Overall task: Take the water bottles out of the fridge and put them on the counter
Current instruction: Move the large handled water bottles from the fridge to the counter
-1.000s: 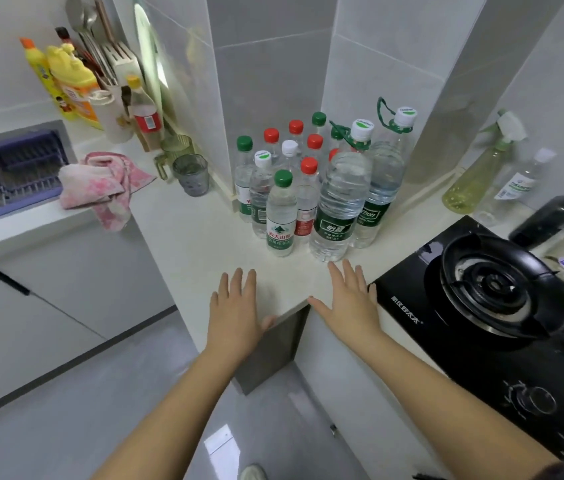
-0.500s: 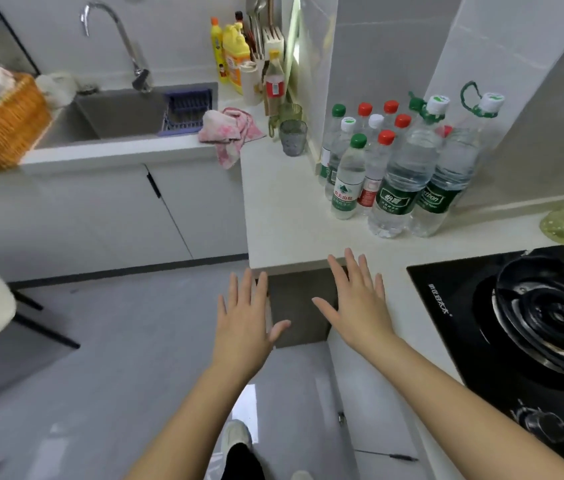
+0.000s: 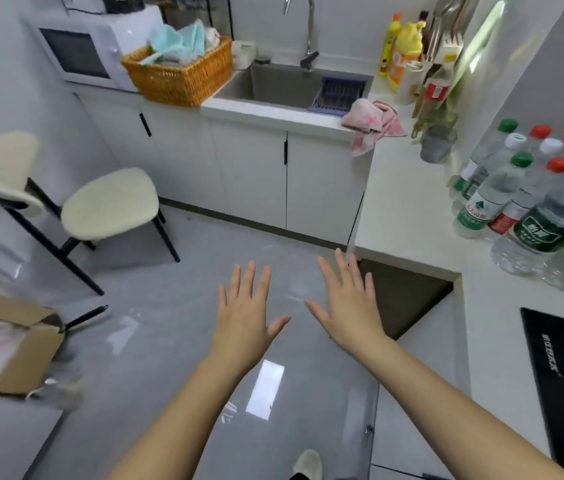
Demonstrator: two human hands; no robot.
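I am holding my left hand (image 3: 245, 315) and right hand (image 3: 349, 306) out over the floor (image 3: 169, 341), fingers spread and gripping nothing, while the water bottles (image 3: 516, 202) are standing bunched at the table's (image 3: 405, 209) wall edge. I am judging myself between trips and needing to find the fridge, which is lying out of view. The frame is cutting off the rightmost bottles.

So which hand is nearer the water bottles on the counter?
Right. The right hand is spread open just off the counter corner, to the left of the water bottles; the left hand is beside it, farther left over the floor.
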